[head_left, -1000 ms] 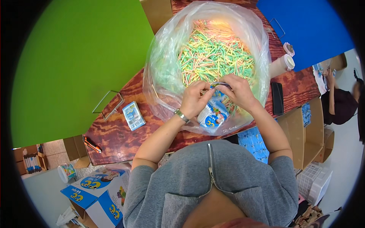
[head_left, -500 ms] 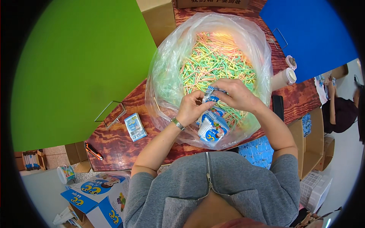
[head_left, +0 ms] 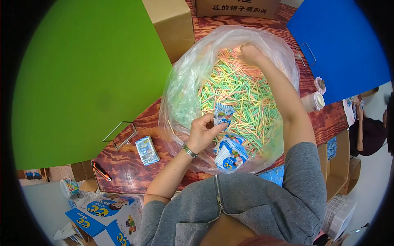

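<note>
My left hand (head_left: 203,133) pinches a small blue-and-white packet (head_left: 223,113) between thumb and fingers, holding it upright above the near left of the candy sticks. A large clear plastic bag (head_left: 180,88) lies rolled open on the table, full of thin pink, yellow and green candy sticks (head_left: 238,96). At the far side of the heap, my right hand (head_left: 251,54) is curled down among the pinkish sticks; its fingertips are hidden, so what it grips does not show. Several blue-and-white packets (head_left: 230,153) rest at the bag's near edge, below my left hand.
On the red-brown table (head_left: 123,174), a packet stack (head_left: 147,150) and an orange cutter (head_left: 101,171) lie left. A green panel (head_left: 90,82) and a blue panel (head_left: 340,49) flank the bag. Cardboard boxes (head_left: 174,37) stand behind it; white containers (head_left: 314,101) stand right. Another person (head_left: 367,133) sits far right.
My right hand has left the packet and reached away to the far side of the stick heap. My left hand keeps the packet, now alone. The whole view has shifted slightly.
</note>
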A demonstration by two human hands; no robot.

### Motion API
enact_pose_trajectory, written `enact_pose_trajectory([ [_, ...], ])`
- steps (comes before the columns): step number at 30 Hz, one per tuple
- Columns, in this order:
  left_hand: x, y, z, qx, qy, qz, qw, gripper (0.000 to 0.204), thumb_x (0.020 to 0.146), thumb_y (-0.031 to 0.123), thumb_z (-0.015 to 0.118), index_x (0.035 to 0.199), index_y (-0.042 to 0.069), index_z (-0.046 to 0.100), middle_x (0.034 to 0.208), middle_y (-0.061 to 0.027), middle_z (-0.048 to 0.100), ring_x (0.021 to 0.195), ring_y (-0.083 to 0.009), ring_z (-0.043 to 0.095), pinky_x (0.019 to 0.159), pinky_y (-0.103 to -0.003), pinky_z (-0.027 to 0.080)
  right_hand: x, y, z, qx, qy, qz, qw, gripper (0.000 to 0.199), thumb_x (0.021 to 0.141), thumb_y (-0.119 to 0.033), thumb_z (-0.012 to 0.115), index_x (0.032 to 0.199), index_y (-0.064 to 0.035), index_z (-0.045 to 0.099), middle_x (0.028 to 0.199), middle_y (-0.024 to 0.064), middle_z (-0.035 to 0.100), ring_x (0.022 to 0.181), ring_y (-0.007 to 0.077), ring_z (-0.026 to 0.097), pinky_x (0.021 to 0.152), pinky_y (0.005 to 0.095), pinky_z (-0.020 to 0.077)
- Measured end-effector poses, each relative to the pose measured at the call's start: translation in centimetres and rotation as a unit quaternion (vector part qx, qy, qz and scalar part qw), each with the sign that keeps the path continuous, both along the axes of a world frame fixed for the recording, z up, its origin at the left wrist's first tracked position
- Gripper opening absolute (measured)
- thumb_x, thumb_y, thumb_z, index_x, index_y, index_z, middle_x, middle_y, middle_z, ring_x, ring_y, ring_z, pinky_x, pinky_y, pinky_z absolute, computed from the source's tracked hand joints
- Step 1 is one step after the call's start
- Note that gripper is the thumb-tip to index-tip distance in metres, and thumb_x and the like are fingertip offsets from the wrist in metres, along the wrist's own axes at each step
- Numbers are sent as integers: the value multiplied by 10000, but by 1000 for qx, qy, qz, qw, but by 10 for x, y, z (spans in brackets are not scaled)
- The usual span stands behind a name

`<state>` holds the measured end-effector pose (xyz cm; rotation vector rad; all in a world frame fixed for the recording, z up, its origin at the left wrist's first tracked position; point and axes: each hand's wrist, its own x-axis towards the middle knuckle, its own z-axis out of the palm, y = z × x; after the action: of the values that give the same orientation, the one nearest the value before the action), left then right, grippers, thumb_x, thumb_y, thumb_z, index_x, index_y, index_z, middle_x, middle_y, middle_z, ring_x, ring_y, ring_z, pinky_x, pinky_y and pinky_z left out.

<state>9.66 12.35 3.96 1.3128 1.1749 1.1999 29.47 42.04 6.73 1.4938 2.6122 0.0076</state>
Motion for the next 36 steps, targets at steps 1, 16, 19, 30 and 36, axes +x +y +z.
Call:
enact_pose_trajectory([
  [1, -2, -1, -1, -5, -24, 3, 1000, 163, 821, 133, 774, 821, 26, 651, 697, 34, 609, 623, -25, 501, 545, -210, 407, -6, -1, 3, -37, -38, -26, 998, 432, 872, -288, 647, 1162, 32, 633, 1237, 248, 580, 1188, 369, 536, 1030, 405, 432],
  [16, -6, 11, 1, -50, -66, -6, 997, 149, 836, 107, 760, 904, 8, 671, 772, -3, 664, 682, -26, 572, 589, -209, 472, 15, 2, -29, 123, 26, 59, 990, 194, 803, -25, 547, 986, -8, 609, 1126, 176, 606, 1110, 346, 556, 912, 436, 486],
  [19, -4, 11, 2, -39, -72, -1, 997, 152, 839, 116, 759, 907, 10, 673, 785, -8, 671, 703, -29, 578, 608, -212, 480, 18, -2, -16, 117, 42, 72, 990, 274, 817, -1, 521, 1074, -30, 613, 1133, 171, 620, 1175, 332, 529, 940, 438, 475],
  [30, -2, 22, 20, -11, -138, -26, 990, 253, 863, 54, 709, 1102, -5, 649, 1002, -35, 693, 881, -84, 637, 772, -259, 535, 41, -102, 25, -512, 540, -101, 661, 233, 990, -326, 555, 1005, -94, 569, 794, -13, 609, 703, 110, 634, 613, 267, 511],
  [36, 1, 56, 38, -8, -215, -94, 972, 319, 909, 86, 659, 1212, 11, 590, 1067, -22, 675, 924, -83, 629, 815, -264, 525, 29, -167, 26, -718, 455, -50, 525, 247, 994, -337, 537, 1086, -108, 551, 872, 16, 636, 737, 167, 686, 646, 317, 581],
])
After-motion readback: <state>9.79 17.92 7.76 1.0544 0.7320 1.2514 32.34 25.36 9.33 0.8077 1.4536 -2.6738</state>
